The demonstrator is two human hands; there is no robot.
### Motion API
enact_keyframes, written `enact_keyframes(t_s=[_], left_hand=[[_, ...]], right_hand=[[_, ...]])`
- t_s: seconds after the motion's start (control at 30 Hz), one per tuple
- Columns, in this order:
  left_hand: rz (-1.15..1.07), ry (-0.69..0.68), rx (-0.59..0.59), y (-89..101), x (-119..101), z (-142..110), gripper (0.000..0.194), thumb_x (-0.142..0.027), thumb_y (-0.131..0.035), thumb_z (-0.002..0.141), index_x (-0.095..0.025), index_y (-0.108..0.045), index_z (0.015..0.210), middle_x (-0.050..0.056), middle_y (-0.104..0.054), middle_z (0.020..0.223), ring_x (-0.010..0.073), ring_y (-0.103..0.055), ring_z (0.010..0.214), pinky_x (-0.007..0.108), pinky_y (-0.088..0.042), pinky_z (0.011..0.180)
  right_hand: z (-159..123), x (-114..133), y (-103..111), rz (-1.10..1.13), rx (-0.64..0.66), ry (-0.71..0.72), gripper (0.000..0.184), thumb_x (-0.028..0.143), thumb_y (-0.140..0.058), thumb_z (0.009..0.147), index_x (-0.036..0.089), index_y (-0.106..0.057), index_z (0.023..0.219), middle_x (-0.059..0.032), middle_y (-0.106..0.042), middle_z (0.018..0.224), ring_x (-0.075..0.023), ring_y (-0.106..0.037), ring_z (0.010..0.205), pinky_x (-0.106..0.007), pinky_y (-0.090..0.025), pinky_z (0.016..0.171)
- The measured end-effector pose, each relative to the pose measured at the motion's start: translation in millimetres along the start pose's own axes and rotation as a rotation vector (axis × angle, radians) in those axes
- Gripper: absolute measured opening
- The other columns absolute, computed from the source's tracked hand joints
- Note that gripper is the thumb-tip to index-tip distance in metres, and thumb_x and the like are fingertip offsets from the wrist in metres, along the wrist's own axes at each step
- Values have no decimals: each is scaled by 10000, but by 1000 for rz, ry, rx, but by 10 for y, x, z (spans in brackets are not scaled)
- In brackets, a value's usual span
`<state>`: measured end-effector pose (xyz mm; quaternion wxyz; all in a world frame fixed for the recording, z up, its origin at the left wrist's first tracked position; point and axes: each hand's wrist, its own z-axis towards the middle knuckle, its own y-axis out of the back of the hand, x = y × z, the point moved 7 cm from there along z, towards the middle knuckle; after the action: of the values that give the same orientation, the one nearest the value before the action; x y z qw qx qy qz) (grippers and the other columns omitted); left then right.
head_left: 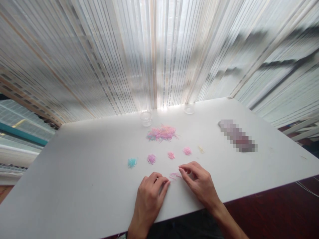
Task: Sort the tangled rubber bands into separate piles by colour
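Strands (175,174), thin and pale pink, are laid loosely on the white tabletop (79,172) between the two hands and are taken as the centre of the dial. At 8 o'clock, the left hand (151,192) is rested on the smooth surface; its thumb and forefinger are brought nearly together at the tips, and whether a strand is pinched cannot be told. At 3 o'clock, the right hand (196,181) is noted with fingers curled and only a narrow space between thumb and forefinger; a strand end is seen at the thumb, but a hold cannot be confirmed.

Small tangled piles are ranged beyond: a blue pile (132,162) between 9 and 10, a purple pile (151,159) at 10, a coral pile (171,155) near 12, a pink pile (187,151) at 1, and sparse yellow strands (201,149) between 1 and 2. A wider, bristly mixed heap (162,133) is recorded between 11 and 12. Behind it, at 11, a clear round container (146,123) is placed. A pixelated object (238,136) is observed at 2.
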<state>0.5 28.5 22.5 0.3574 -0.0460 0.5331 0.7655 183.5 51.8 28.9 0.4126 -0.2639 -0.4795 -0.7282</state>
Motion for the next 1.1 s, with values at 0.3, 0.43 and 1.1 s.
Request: enact_keyframes(t_s=[0.3, 0.43, 1.1], left_hand=[[-49, 23, -7, 32, 16, 2, 182, -260, -506, 1059, -220, -665, 979, 28, -706, 885, 192, -665, 744, 315, -497, 686], [-55, 22, 1, 31, 19, 2, 199, -263, -502, 1060, -221, -668, 958, 28, -706, 871, 191, -659, 734, 319, -497, 681], [-77, 44, 9, 53, 13, 18, 222, -261, -504, 1054, -221, -676, 919, 30, -710, 843, 189, -659, 719, 310, -494, 658]], right_hand=[[102, -205, 274, -113, -184, -97, 230, 409, -639, 981, 222, -765, 937, -33, -706, 802, -172, -608, 647, -305, -519, 606], [251, -278, 402, -227, -255, -57, 252, 423, -631, 975, 217, -765, 917, -39, -706, 796, -194, -637, 706, -342, -536, 692], [278, -417, 335, -199, -217, -151, 404, 584, -624, 957, 213, -764, 878, -53, -723, 791, -195, -638, 671, -350, -549, 695]])
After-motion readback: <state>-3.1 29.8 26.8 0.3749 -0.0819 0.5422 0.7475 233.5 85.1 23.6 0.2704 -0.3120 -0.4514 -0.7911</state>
